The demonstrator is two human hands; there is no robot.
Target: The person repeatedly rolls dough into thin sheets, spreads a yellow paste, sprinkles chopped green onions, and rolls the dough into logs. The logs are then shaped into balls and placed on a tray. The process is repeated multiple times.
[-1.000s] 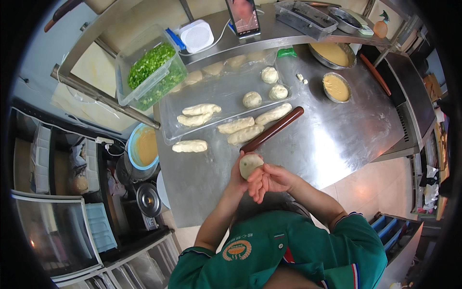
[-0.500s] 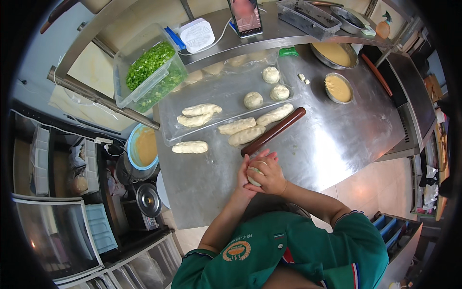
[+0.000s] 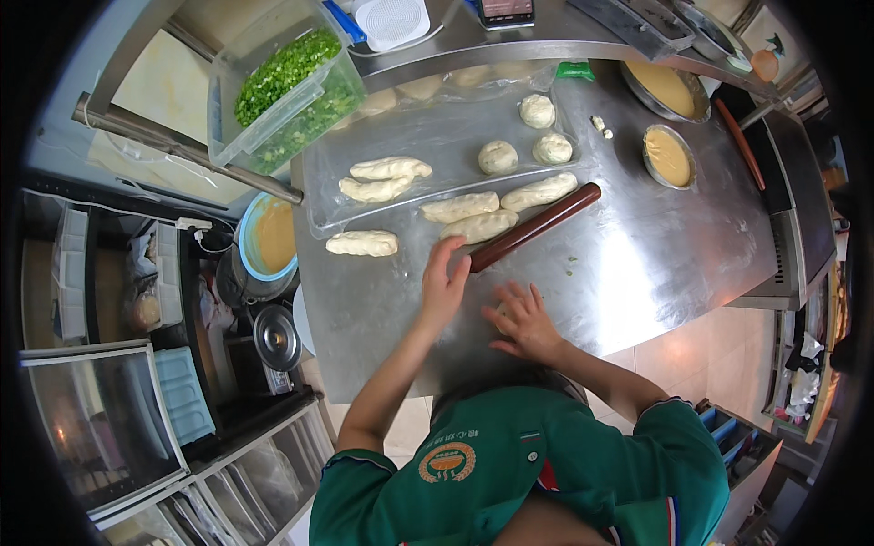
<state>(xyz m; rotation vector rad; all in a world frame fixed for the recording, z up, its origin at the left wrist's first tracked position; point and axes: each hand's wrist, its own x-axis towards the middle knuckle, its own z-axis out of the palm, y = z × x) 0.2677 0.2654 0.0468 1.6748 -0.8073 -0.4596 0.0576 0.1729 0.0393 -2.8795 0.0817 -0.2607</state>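
My left hand point(image 3: 443, 284) reaches forward over the steel table, fingers apart, its fingertips close to the lower end of a dark red rolling pin point(image 3: 539, 225). My right hand point(image 3: 525, 320) hovers low near the front edge with fingers spread; whether a dough ball lies under its palm is hidden. Behind the pin rest three long dough pieces, including the nearest dough log point(image 3: 482, 227). Another dough log point(image 3: 362, 243) lies to the left. On a clear plastic sheet or tray point(image 3: 437, 173) sit two more logs and three round dough balls, one being the dough ball point(image 3: 498, 156).
A clear tub of chopped green onions point(image 3: 287, 86) stands at the back left. Two metal bowls of yellowish paste, the smaller bowl point(image 3: 668, 156) nearer, are at the far right. A second rolling pin point(image 3: 739, 144) lies beside them. A blue basin point(image 3: 268, 238) stands left of the table.
My hands were pressed together around a pale dough ball; now they are parted. The left has moved forward to the rolling pin, and the right has its fingers spread. The view has shifted slightly.
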